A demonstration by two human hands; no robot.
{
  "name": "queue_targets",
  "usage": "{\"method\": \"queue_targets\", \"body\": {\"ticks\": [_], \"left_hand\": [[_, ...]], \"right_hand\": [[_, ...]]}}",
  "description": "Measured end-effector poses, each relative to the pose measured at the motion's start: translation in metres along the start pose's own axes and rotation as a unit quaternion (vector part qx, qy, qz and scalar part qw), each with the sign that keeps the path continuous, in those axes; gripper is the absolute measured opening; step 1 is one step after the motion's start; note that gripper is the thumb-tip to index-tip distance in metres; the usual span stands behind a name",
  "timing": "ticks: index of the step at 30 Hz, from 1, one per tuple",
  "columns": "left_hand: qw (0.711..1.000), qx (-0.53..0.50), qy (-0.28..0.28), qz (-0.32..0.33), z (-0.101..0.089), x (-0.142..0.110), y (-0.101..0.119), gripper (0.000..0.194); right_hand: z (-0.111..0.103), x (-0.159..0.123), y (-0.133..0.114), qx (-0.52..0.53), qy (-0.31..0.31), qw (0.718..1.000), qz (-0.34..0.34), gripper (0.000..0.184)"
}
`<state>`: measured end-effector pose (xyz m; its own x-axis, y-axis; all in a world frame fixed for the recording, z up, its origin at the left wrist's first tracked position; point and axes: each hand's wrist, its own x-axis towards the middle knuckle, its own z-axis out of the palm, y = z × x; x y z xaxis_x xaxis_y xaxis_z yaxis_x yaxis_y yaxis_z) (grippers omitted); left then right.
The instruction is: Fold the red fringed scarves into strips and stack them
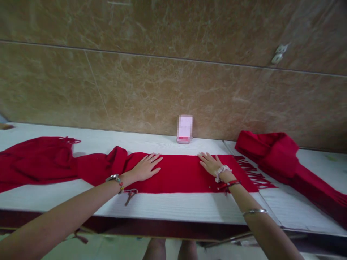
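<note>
A red fringed scarf (177, 175) lies lengthwise on the white tabletop, smooth between my hands and bunched toward the left. My left hand (145, 167) rests flat on it with the fingers spread, close to where the cloth begins to crumple. Near the fringed right end, my right hand (210, 164) also lies flat on the scarf, fingers outstretched. Neither hand grips anything. Bracelets circle both wrists, and a tag-like charm (131, 195) dangles by my left wrist.
A second red cloth (279, 155), loosely folded, lies at the right and trails toward the front edge. Against the brown marbled wall (135, 90) leans a phone (185, 129). A wall socket (279, 54) is at upper right. The white table (173, 207) has a dark front edge.
</note>
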<state>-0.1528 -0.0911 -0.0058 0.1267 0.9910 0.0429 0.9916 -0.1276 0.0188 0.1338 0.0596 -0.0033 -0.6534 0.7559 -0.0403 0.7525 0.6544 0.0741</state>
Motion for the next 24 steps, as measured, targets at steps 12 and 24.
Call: {"method": "queue_targets", "body": {"ticks": [12,24], "left_hand": [[0.999,-0.019,-0.033,0.004,-0.007,0.006,0.0,0.053],[0.996,-0.024,-0.053,0.073,-0.009,-0.004,-0.001,0.049]], "right_hand": [[-0.013,-0.034,0.001,0.06,0.131,0.989,-0.038,0.047],[-0.016,-0.046,-0.118,0.07,-0.033,0.948,-0.309,0.045]]}}
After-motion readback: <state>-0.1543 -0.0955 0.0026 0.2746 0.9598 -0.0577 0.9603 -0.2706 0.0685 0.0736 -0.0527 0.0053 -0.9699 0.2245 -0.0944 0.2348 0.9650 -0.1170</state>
